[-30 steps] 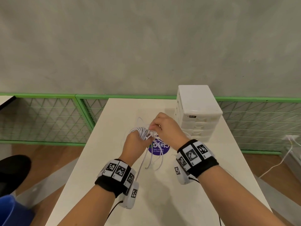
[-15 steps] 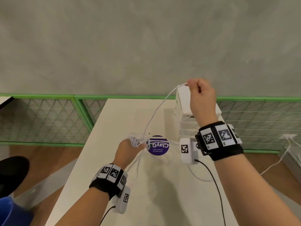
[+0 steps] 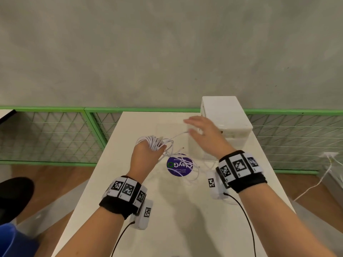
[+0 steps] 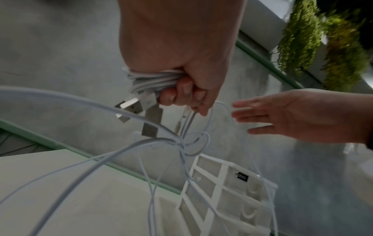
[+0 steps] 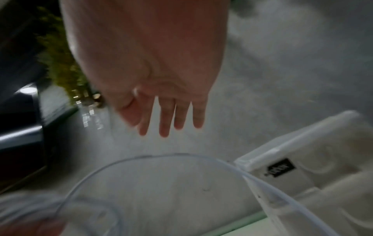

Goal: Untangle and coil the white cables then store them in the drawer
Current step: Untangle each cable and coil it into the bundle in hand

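My left hand [image 3: 146, 154] [image 4: 181, 89] is raised above the table and grips a bundle of white cables [image 3: 155, 142] [image 4: 151, 80]. Their metal plugs [image 4: 139, 108] stick out below my fingers, and loose lengths hang in tangled loops [image 3: 185, 167] down to the table. My right hand [image 3: 201, 133] [image 5: 161, 111] is open with straight fingers, held in front of the white drawer unit [image 3: 225, 115] [image 4: 228, 191]. It holds nothing. One free cable end [image 3: 182, 133] points towards it.
A purple round sticker [image 3: 179, 166] lies on the white table [image 3: 167, 210] under the hanging loops. A green mesh railing [image 3: 55, 134] and a grey wall stand behind. Another white cable [image 3: 315, 184] trails on the floor at the right.
My right hand pulled one cable up and out to the right, then let it go and came down, open, near the drawer unit. My left hand kept its grip on the bundle.
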`<state>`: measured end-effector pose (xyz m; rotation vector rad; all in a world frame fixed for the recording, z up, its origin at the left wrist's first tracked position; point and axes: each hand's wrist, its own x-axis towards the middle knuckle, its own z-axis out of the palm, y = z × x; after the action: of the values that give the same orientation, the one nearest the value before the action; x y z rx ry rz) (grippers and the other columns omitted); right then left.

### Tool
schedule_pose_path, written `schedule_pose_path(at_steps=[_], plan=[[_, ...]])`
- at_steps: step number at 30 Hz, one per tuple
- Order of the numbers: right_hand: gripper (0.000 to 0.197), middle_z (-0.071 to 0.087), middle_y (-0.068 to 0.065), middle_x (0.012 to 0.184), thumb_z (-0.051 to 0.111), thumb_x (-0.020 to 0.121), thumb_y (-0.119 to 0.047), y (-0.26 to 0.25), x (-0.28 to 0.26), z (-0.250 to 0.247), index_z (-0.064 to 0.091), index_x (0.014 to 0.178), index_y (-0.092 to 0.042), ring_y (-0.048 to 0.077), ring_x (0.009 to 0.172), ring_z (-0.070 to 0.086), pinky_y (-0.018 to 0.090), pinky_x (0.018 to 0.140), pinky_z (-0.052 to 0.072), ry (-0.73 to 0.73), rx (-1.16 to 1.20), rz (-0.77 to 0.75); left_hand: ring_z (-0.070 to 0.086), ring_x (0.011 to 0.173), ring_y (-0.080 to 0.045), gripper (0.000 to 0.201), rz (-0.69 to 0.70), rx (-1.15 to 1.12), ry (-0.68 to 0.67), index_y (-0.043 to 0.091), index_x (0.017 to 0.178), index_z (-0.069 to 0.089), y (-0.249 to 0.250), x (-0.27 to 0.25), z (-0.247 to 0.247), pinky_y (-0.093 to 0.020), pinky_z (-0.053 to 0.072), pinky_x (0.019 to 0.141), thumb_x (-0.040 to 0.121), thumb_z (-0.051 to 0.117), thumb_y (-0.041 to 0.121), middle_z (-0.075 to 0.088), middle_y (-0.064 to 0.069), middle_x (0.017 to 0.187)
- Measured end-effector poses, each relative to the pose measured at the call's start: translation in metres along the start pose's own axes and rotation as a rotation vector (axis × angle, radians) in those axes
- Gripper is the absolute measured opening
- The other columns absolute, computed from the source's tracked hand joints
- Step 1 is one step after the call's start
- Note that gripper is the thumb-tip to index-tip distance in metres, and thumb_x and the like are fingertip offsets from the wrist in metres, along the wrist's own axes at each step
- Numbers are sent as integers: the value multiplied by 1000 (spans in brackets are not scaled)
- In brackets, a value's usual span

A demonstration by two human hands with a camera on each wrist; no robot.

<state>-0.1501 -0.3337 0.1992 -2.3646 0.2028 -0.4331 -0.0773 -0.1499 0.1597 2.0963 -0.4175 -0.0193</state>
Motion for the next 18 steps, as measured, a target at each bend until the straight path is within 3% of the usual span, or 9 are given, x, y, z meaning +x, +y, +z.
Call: schedule_pose_path(at_steps=[2,4,6,8,9,12,15,18], plan=[[30,60,-1,123,50,95,-27,-8,-1,12,60,123,-25,13,117,49,24,98,32,-143,-95,-23,45,50,-6,42,40,-18,-4,19,54,40,9,-2,1,-14,33,46,80,74,19,46,7,55],[24,65,-6,88,50,95,-22,-11,-1,16,69,109,-19,14,91,57,24,81,39,-108,-36,10,49,48,-2,38,54,-62,-13,20,55,45,11,-2,1,-10,36,45,78,76,19,49,9,55],[22,54,-18,71,48,95,-16,-10,-1,14,70,99,-14,5,72,52,23,71,38,8,38,10,44,45,-5,41,21,-47,-21,17,55,43,5,-1,-2,-13,34,44,76,78,23,47,7,53],[21,50,-20,68,47,95,-14,-6,0,7,67,94,-13,-5,60,45,15,61,34,188,118,30,41,48,-14,46,-65,1,-50,14,56,39,-7,0,-6,-19,35,45,76,78,28,43,1,53],[20,51,-19,68,46,96,-13,-4,1,1,66,92,-14,-6,57,44,11,58,33,296,161,41,41,50,-18,48,-105,18,-57,13,56,37,-14,1,-7,-28,39,48,76,78,31,41,-2,53],[20,55,-10,74,43,95,-10,1,1,-16,59,86,-18,-3,59,45,7,59,34,552,244,60,42,56,-21,51,-177,64,-51,12,56,35,-30,0,-11,-42,46,53,77,76,33,38,-3,53],[19,51,-7,72,42,96,-10,0,0,-16,57,87,-17,-4,60,44,8,63,36,577,322,63,41,58,-21,52,-197,75,-83,10,57,36,-33,-2,-10,-38,44,51,75,78,35,37,-3,53],[16,50,-14,67,45,96,-16,-6,-3,-3,60,91,-19,-3,56,44,13,59,36,419,319,73,44,59,-21,48,-187,47,-112,7,65,43,-23,-2,-5,-44,49,55,73,79,39,41,-4,59]])
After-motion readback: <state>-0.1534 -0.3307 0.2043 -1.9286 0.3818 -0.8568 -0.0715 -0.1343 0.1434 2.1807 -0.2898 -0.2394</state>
